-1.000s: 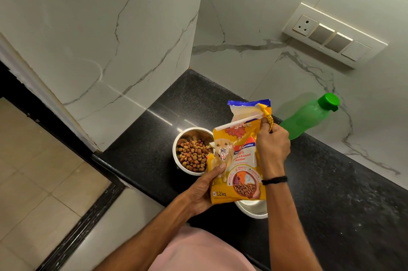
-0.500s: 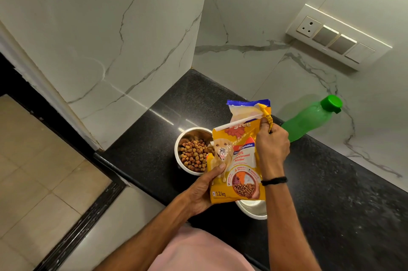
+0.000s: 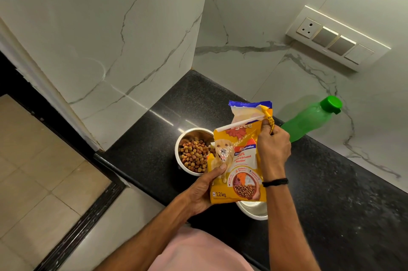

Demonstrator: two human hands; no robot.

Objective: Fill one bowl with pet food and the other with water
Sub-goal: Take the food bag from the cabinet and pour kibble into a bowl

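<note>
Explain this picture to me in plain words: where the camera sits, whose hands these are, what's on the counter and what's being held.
There is no machine here. The camera is worn on a person's head and looks down at their own two bare hands, so the arms reach in from the bottom edge.

The left hand grips the lower side of a yellow pet food bag. The right hand pinches the bag's top corner. The bag is held upright above the black counter.

On the counter stand two steel bowls. The far bowl holds brown kibble. The near bowl is mostly hidden behind the bag, so its contents cannot be seen. A green bottle with its cap on stands by the marble wall, under a switch panel.
</note>
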